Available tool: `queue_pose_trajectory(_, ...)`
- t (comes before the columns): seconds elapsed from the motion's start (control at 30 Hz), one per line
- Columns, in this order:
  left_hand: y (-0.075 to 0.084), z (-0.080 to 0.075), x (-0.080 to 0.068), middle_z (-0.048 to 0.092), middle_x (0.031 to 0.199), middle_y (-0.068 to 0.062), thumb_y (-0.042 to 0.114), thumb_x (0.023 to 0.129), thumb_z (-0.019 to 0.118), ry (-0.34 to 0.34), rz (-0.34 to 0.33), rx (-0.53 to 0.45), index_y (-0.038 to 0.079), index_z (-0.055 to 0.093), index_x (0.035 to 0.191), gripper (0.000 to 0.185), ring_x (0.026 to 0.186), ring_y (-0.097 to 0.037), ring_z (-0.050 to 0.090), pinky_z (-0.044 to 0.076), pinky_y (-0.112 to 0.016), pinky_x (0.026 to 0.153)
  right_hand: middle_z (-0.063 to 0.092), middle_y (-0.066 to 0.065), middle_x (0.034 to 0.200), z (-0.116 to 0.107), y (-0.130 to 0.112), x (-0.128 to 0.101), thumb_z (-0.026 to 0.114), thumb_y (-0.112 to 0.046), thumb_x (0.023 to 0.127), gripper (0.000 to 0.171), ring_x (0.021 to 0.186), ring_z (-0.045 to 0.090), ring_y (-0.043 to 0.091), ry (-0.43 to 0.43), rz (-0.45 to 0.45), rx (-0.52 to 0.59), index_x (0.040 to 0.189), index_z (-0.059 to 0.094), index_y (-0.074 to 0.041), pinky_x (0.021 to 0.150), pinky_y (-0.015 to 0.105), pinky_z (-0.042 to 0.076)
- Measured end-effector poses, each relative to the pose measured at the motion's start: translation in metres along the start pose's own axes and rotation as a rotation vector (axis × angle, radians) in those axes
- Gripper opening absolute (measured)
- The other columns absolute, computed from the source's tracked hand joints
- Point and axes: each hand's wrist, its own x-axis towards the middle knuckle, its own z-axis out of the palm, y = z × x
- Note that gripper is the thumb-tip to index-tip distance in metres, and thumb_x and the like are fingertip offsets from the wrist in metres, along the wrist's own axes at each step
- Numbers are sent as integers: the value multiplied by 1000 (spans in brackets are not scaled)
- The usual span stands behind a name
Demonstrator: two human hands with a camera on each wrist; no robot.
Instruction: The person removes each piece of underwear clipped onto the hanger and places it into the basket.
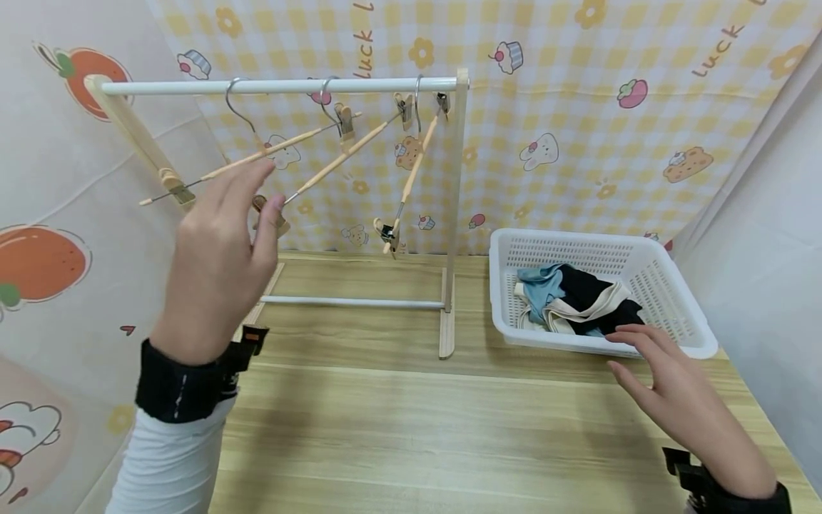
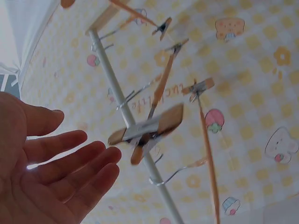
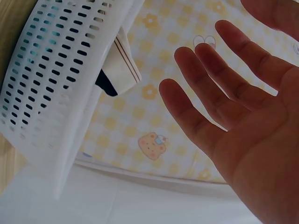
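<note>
**Hands open at the hanger rack and the laundry basket**

Three wooden clip hangers hang by wire hooks from the white rail (image 1: 282, 86) of a small wooden drying rack (image 1: 454, 214). The nearest hanger (image 1: 244, 163) slants down to the left, and its bar passes just behind the fingertips of the left hand (image 1: 215, 268), which is raised in front of it. That hand's fingers are extended and loosely spread, grasping nothing; whether a fingertip touches the bar cannot be told. In the left wrist view the open palm sits just beside a wooden clip (image 2: 147, 129) on the rail.

To the right, a white perforated basket (image 1: 668, 285) stands on the wooden table (image 1: 417, 428), holding a heap of blue, black and cream clothes (image 1: 574, 300). The right hand (image 1: 681, 396) hovers just in front of the basket's near rim, fingers straight and relaxed, holding nothing, fingertips near the clothes.
</note>
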Motion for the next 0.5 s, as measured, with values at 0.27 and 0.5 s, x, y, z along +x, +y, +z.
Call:
queue_pose_trajectory(0.27,8,27,-27,62,145,-29,12,112,59,-42,42,0,-11,58,147,42,134,-45,61,52,-57,115,64,17,135,9,-7,4,86,-7,89,44,117,64,39,-18,-33,14,130,69,-6,86,22,46)
queue_pose_trajectory(0.5,15,44,-49,57,153,-31,8,108,62,-40,91,23,-13,61,142,40,147,-47,51,41,-61,125,64,17,135,18,-14,7,86,-3,88,46,121,62,37,-10,-54,59,130,69,-4,100,4,31)
